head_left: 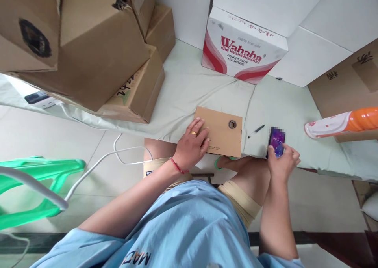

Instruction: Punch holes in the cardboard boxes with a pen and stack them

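My left hand [193,142] lies flat on the left part of a small brown cardboard box [224,132], fingers spread and pressing on its lid. A round dark ring with a square in it marks the box near its far right corner. At the right, my right hand [282,159] has its thumb and fingers at the two sides of a smartphone [277,138], around its near end. The phone's screen is lit purple and blue. Between box and phone lies a dark pen [256,131] on the pale green cloth.
Brown cartons [138,94] are stacked at the left. A white-and-red Wahaba water carton [242,51] stands at the back, and an orange-and-white bottle [339,122] at the right. A green plastic stool [44,181] and a white cable [97,165] are at the lower left.
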A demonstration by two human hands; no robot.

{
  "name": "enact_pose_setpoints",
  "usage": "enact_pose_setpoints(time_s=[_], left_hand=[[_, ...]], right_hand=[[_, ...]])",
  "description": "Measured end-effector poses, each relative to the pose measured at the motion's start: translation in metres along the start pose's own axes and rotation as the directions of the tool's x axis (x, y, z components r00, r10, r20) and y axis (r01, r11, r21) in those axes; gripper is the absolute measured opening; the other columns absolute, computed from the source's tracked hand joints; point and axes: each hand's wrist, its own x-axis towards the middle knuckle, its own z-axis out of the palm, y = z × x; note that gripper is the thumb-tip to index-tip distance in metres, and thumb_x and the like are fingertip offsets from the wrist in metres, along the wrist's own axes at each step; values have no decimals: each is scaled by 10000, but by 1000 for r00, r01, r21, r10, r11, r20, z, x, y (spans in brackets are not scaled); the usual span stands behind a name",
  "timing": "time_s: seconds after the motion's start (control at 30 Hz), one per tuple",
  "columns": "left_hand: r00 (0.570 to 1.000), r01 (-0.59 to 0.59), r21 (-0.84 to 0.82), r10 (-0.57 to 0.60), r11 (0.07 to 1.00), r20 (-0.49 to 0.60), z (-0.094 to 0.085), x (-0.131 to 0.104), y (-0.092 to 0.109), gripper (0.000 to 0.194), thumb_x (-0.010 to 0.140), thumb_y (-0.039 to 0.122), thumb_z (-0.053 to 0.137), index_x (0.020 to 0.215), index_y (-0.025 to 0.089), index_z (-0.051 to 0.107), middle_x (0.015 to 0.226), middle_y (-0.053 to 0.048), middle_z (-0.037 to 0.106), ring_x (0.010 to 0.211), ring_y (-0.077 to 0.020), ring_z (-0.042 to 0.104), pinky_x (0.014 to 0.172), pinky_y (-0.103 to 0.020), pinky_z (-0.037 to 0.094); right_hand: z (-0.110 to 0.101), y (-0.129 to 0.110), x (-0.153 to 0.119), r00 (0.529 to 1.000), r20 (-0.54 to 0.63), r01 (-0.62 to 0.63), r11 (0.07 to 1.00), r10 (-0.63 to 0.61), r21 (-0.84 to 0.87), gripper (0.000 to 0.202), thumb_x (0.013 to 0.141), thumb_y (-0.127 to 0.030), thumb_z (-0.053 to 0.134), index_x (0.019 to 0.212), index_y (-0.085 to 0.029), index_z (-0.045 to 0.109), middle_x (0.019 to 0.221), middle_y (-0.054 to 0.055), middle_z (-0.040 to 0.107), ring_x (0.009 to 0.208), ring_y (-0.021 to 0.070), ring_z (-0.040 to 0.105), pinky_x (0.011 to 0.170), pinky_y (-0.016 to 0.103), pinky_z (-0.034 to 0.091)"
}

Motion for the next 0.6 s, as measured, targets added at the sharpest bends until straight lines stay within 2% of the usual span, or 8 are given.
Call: enact_pose_setpoints(time_s=[0.07,0.1,0.17,0.27,0.4,0.5,0.57,0.6], left_hand=[[1000,-7,-18,7,1000,0,0,0,-1,282,1073,249,550,1305,164,685,1589,-192,587,1604,-365,452,1270,-627,505],[1000,-10,-33,10,999,2,0,0,-2,283,1071,247,552,1311,170,682,1582,-185,596,1602,-359,456,1276,-631,499],[1000,-25,-72,25,997,6,-2,-1,-5,285,1071,244,556,1324,184,673,1557,-169,624,1585,-338,484,1279,-623,499],[994,-108,-129,110,986,10,-8,-2,-10,278,1077,236,565,1335,189,657,1512,-162,661,1533,-310,555,1263,-581,529],[976,-209,-151,215,966,27,-21,-11,-12,284,1078,212,601,1361,199,622,1501,-164,663,1527,-303,565,1241,-533,560],[982,-181,-154,186,971,21,-35,-23,-9,355,1070,250,636,1418,202,583,1541,-189,608,1548,-326,537,1244,-544,551],[990,-137,-158,133,978,-36,-45,-31,-8,421,1065,286,650,1465,209,545,1556,-201,575,1551,-338,528,1248,-562,540],[992,-115,-153,104,982,-77,-50,-34,-7,442,1061,288,654,1478,216,529,1549,-200,573,1544,-339,532,1246,-568,537]], right_hand=[[-2,-14,-27,982,177,-113,963,70,246,696,841,-749,666,1189,-151,745,1177,215,727,1122,359,691,986,554,577],[-3,-22,-41,923,371,-242,906,104,347,716,864,-804,640,1154,-161,759,1081,187,754,1004,325,723,876,501,616],[-2,-40,-65,717,692,-485,770,79,414,749,882,-863,620,1122,-173,785,1015,160,785,926,295,758,762,435,643],[4,-65,-89,540,839,-625,637,-63,450,726,837,-852,715,1144,-200,803,1061,134,819,1022,309,788,789,446,675],[8,-86,-104,502,861,-708,531,-86,466,745,589,-630,1005,1150,-196,776,1154,127,831,1050,299,795,819,415,679],[-3,-85,-97,453,891,-757,518,-22,397,718,550,-552,1023,1106,-176,770,1101,129,834,921,277,795,696,360,660],[-16,-75,-76,483,876,-741,531,-4,411,677,569,-531,1007,1094,-171,775,1048,123,831,866,277,786,659,374,664],[-21,-67,-60,540,842,-718,530,14,452,652,571,-513,1000,1081,-175,777,1025,114,826,849,279,781,652,390,672]])
